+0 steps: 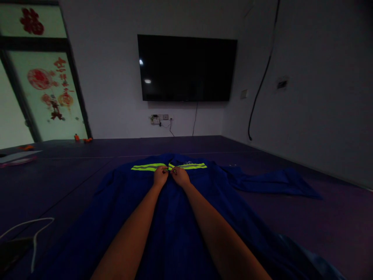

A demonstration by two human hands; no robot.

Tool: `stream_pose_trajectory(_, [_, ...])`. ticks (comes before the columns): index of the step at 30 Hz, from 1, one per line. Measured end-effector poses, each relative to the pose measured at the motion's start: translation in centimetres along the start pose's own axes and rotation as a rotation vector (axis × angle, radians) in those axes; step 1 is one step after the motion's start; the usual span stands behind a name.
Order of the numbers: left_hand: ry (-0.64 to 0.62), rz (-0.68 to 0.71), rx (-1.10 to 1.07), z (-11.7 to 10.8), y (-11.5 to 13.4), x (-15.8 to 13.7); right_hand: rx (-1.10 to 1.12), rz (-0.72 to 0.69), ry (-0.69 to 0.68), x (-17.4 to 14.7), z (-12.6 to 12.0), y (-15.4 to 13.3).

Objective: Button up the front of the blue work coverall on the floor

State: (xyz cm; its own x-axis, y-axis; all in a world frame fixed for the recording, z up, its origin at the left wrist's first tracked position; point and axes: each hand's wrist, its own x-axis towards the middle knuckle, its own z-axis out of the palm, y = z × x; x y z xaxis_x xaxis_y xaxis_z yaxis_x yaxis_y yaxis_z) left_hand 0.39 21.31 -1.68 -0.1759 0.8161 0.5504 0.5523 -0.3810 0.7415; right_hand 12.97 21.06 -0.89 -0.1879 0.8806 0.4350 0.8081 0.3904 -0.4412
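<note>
A blue work jacket (171, 217) with yellow-green reflective strips across the chest lies spread on the dark purple surface. One sleeve (274, 182) stretches out to the right. My left hand (161, 175) is closed on the jacket's front edge, by the inner end of the left strip (145, 167). Close beside it, my right hand (180, 175) pinches the other front edge, next to the right strip (194, 166). The two hands nearly meet at the middle of the chest. Whether a button or zipper sits between the fingertips is too small to tell.
A white cable (35, 233) and a dark flat object (14, 252) lie at the lower left. Small orange objects (87, 140) stand near the door (55, 93). A television (188, 68) hangs on the far wall, and a black cable (259, 93) dangles at the right.
</note>
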Motion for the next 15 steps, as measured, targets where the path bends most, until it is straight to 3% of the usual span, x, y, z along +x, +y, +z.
stream_pose_trajectory(15, [-0.011, -0.003, 0.028, 0.14, 0.39, -0.29, -0.042, 0.006, -0.028, -0.44, -0.6, -0.55])
